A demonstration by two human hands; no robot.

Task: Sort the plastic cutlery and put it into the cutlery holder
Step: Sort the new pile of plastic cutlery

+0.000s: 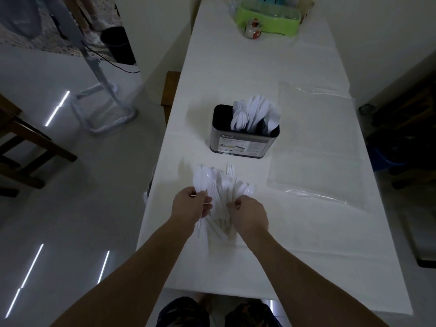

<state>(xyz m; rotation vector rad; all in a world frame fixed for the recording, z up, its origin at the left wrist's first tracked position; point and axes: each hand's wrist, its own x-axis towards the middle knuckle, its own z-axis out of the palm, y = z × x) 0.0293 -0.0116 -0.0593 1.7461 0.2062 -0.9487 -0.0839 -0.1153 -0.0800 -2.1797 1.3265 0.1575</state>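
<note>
A pile of white plastic cutlery (224, 185), forks and spoons mixed, lies on the white table (295, 244) in front of me. My left hand (191, 205) grips a few white spoons (203, 178), bowls pointing away, handles sticking out toward me. My right hand (247, 212) sits on the right side of the pile with fingers curled, pinching at a piece of cutlery there. Beyond the pile stands the cutlery holder (243, 140), black inside with a labelled metal wall, holding several white spoons, knives and forks upright in its right part.
A clear plastic sheet (313, 147) lies on the table to the right of the holder. A green plastic rack (269, 18) and a small patterned cup (252, 28) stand at the far end. A wooden chair and a fan stand are on the floor to the left.
</note>
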